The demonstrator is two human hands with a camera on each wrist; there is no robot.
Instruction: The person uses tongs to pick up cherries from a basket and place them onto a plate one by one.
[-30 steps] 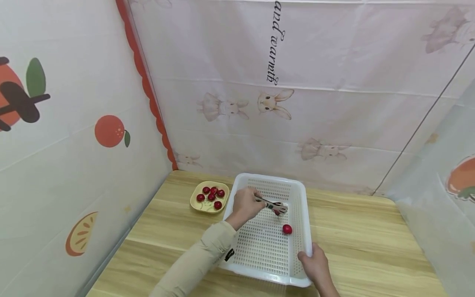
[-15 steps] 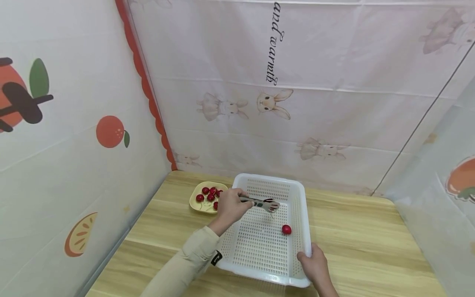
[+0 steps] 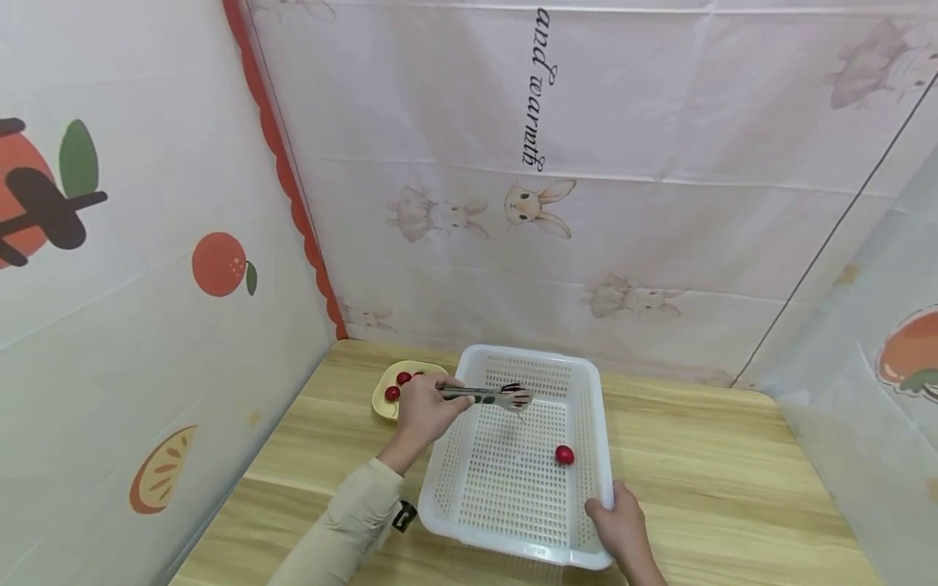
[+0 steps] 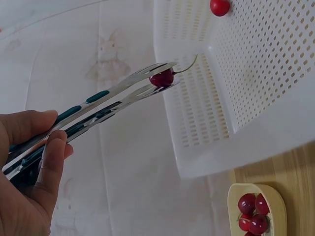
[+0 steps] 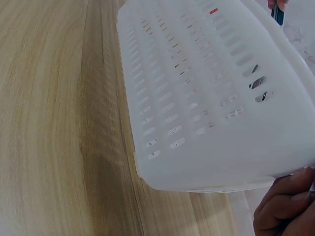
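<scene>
My left hand [image 3: 425, 409] pinches a pair of metal tongs [image 4: 106, 104] with dark green grips. Between the tong tips is a dark red cherry [image 4: 162, 77], its thin stem sticking out. The tongs reach over the left side of a white perforated basket [image 3: 513, 488]. One bright red cherry [image 3: 564, 455] lies on the basket floor, toward the right. At the basket's front right corner, my right hand [image 3: 621, 527] grips the rim, thumb on top. Behind the left hand, partly covered by it, stands a yellow dish [image 3: 381, 403] with several cherries [image 4: 258, 224] in it.
A wooden table [image 3: 703, 464] bears the basket and dish. Behind it hangs a pale cloth wall [image 3: 659, 228] with rabbit prints, and a fruit-printed wall [image 3: 286, 391] rises on the left. The dish stands close to the basket's left rim.
My left hand has moved left with the tongs and the cherry, from over the basket toward the yellow dish, now covering part of it. The right hand stays on the rim.
</scene>
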